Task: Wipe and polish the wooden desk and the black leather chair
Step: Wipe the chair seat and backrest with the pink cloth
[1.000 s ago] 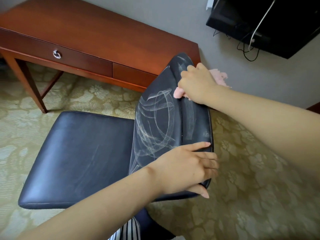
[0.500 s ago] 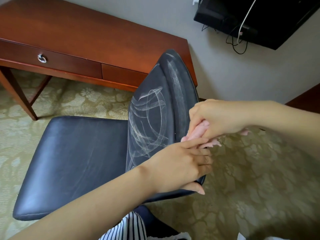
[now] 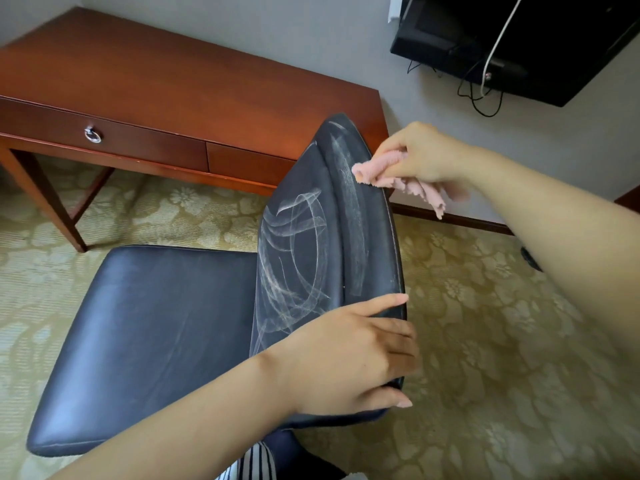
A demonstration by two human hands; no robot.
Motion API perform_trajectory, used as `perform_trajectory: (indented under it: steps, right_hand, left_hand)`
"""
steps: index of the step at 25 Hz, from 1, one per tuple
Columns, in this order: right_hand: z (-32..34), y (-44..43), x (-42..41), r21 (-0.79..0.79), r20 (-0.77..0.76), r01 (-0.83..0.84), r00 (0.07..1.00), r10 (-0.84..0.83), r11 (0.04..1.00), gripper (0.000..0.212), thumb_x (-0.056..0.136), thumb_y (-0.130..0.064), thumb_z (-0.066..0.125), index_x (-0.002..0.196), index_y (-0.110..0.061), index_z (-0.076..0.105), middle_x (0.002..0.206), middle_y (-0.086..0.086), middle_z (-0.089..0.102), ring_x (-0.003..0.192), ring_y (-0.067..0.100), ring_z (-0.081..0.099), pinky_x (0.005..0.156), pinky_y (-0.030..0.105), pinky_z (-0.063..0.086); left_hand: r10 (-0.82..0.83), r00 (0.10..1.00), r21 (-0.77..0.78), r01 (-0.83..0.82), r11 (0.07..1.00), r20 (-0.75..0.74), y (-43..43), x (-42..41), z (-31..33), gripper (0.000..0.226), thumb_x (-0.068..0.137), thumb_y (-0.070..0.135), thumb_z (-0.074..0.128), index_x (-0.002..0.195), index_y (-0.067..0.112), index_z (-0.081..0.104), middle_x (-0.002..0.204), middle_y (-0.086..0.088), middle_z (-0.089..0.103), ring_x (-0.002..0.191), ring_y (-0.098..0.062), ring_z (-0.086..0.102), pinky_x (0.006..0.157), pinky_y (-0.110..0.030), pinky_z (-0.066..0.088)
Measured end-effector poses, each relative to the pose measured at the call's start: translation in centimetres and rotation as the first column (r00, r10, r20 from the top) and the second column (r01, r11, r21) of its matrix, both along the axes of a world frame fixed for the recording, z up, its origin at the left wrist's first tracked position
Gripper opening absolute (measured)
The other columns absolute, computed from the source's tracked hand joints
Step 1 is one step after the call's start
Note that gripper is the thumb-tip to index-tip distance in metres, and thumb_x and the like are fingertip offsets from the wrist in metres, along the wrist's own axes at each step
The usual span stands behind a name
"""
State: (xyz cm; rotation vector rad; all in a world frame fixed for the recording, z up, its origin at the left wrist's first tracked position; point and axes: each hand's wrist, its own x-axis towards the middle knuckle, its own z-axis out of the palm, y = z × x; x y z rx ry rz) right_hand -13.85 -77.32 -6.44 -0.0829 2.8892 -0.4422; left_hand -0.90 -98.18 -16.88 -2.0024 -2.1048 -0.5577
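Observation:
The black leather chair (image 3: 162,327) stands in front of me, its backrest (image 3: 311,237) streaked with whitish wipe marks. My left hand (image 3: 353,358) grips the near end of the backrest's top edge, fingers curled over the rim. My right hand (image 3: 426,155) holds a bunched pink cloth (image 3: 405,176) against the far end of that top edge. The wooden desk (image 3: 166,84) stands behind the chair against the wall, with a ring-pull drawer (image 3: 92,135).
A black wall-mounted screen (image 3: 512,39) with dangling cables hangs at the upper right. Patterned beige carpet (image 3: 502,358) surrounds the chair. A desk leg (image 3: 45,199) stands at the left. A dark baseboard (image 3: 450,216) runs along the wall.
My right hand with the pink cloth has swept from the near part of the backrest's top edge, beside my left hand, back up to its far end. My left hand keeps its grip.

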Motion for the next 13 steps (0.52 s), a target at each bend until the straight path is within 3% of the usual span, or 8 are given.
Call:
perform_trajectory:
  steps: [3, 7, 11, 13]
  right_hand:
    - [-1.2, 1.2, -3.6, -0.064, -0.085, 0.05, 0.995, -0.055, 0.997, 0.01, 0.085, -0.005, 0.065, 0.085, -0.013, 0.072, 0.061, 0.004, 0.064, 0.042, 0.005, 0.056, 0.051, 0.024, 0.052]
    - [-2.6, 2.0, -7.5, -0.086, -0.198, 0.11, 0.972, -0.126, 0.99, 0.014, 0.087, -0.008, 0.062, 0.089, -0.017, 0.072, 0.076, 0.002, 0.063, 0.066, 0.01, 0.055, 0.056, 0.015, 0.041]
    - [-3.6, 1.0, -9.7, -0.063, -0.3, 0.227, 0.925, -0.235, 0.972, 0.014, 0.08, -0.01, 0.059, 0.084, -0.013, 0.072, 0.08, 0.008, 0.065, 0.083, 0.022, 0.056, 0.069, 0.027, 0.044]
    - [-3.7, -0.2, -9.8, -0.026, -0.342, 0.247, 0.908, -0.241, 0.969, 0.018, 0.077, -0.01, 0.056, 0.083, -0.013, 0.072, 0.082, 0.008, 0.067, 0.084, 0.027, 0.06, 0.073, 0.033, 0.052]
  left_hand:
    - [0.019, 0.999, -0.025, -0.018, 1.0, 0.033, 0.0, 0.4, 0.2, 0.033, 0.096, 0.039, 0.047, 0.098, 0.016, 0.069, 0.103, 0.007, 0.067, 0.117, -0.013, 0.053, 0.12, -0.035, 0.009]
    - [0.056, 0.996, -0.03, -0.054, 0.998, 0.072, 0.1, 0.4, 0.4, 0.031, 0.099, 0.037, 0.044, 0.09, 0.019, 0.068, 0.098, 0.009, 0.066, 0.115, -0.009, 0.053, 0.12, -0.035, 0.01]
    - [0.098, 0.989, -0.033, -0.103, 0.994, -0.113, 0.6, -0.2, 0.5, 0.036, 0.101, 0.038, 0.036, 0.094, 0.025, 0.069, 0.101, 0.012, 0.066, 0.117, -0.01, 0.053, 0.12, -0.039, 0.011]
    - [0.129, 0.986, -0.003, -0.13, 0.991, -0.104, 0.9, -1.2, 0.5, 0.037, 0.1, 0.041, 0.036, 0.099, 0.024, 0.069, 0.111, 0.008, 0.066, 0.125, -0.014, 0.049, 0.119, -0.041, 0.013]
